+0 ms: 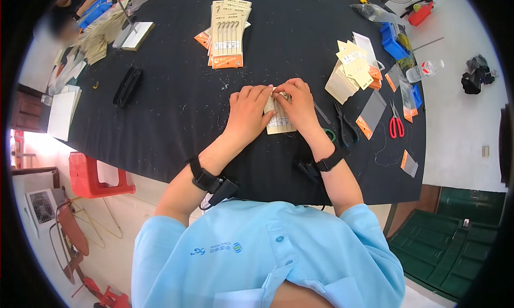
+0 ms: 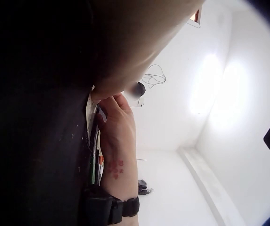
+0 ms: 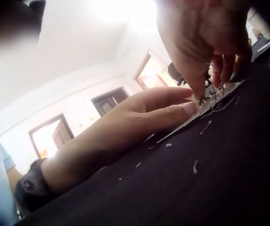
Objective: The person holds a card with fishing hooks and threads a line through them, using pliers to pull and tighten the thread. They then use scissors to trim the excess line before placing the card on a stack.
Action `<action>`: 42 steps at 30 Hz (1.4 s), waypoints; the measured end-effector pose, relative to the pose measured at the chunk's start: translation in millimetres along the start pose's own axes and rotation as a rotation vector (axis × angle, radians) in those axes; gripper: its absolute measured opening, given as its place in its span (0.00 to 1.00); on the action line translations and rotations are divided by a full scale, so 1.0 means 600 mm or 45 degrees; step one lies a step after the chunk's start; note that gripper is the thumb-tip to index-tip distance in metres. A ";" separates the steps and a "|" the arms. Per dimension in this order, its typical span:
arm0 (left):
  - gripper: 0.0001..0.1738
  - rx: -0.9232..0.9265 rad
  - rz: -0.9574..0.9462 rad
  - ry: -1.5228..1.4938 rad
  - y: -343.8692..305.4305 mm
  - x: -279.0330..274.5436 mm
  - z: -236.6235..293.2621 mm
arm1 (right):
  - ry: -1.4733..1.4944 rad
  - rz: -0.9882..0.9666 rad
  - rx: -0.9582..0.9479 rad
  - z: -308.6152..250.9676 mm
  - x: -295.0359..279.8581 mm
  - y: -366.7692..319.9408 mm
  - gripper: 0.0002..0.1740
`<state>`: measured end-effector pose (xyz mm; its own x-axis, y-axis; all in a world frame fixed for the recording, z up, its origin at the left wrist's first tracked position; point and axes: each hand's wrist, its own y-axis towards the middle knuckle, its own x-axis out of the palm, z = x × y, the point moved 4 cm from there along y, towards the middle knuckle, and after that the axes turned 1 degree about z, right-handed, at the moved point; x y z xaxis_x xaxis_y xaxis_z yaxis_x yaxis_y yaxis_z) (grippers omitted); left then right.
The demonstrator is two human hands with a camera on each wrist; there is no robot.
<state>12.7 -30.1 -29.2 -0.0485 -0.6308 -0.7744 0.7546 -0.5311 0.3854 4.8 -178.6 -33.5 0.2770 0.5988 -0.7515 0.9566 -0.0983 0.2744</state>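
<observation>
A cream card (image 1: pixel 279 125) with several thin lines down its front lies on the black table, under both hands. My left hand (image 1: pixel 246 112) rests over its left side, fingers extended and thumb on the card's edge. My right hand (image 1: pixel 299 105) bends over the upper part of the card, thumb and fingertips pinching a small dark fishing hook, mostly hidden by the fingers. In the right wrist view, loose line (image 3: pixel 215 107) loops off the card beside the left thumb. The left wrist view shows the right hand (image 2: pixel 118 125) low against the card.
Ahead lies a stack of hook cards (image 1: pixel 227 35). To the right are blank cards (image 1: pixel 342 80), pliers (image 1: pixel 347 126), red-handled scissors (image 1: pixel 396 127), clear sleeves (image 1: pixel 373 112) and a water bottle (image 1: pixel 425 71). A black case (image 1: pixel 128 87) sits left; thread scraps dot the cloth.
</observation>
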 end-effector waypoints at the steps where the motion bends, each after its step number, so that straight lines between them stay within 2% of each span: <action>1: 0.33 -0.001 0.000 0.002 0.000 0.000 0.000 | 0.000 -0.001 -0.001 0.000 0.000 0.000 0.06; 42: 0.28 -0.009 -0.006 0.006 0.002 -0.004 0.004 | 0.044 0.021 -0.006 0.001 -0.007 0.000 0.06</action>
<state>12.3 -30.5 -25.8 -0.0491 -0.6256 -0.7786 0.7589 -0.5301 0.3781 4.0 -181.4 -30.7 0.2897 0.6244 -0.7254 0.9513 -0.1046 0.2899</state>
